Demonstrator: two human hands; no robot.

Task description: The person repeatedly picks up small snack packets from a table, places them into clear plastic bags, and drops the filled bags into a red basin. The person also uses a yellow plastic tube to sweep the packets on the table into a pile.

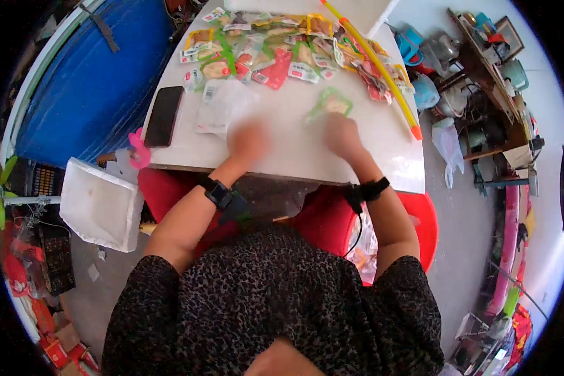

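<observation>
Nearest, beside the person's right thigh, stands a red tub (pixel 425 222); clear-wrapped packages (pixel 365 250) show between it and the leg. Next come the two hands, well apart over the near part of the white bench (pixel 294 144). The left hand (pixel 250 141) is blurred at the lower right corner of a white plastic bag (pixel 222 106); whether it grips the bag I can't tell. The right hand (pixel 343 135), also blurred, is at the near edge of a green-edged packet (pixel 329 104), seemingly pinching it, though the blur hides the fingers. A dark phone (pixel 163 117) lies left of the bag.

Farther off, many colourful packets (pixel 276 47) overlap across the bench's far side, a yellow stick (pixel 379 69) slanting along their right.

The handling looks unfinished: this one packet sits apart from the spread. Whether those others are already dealt with or waiting, the view doesn't settle.
</observation>
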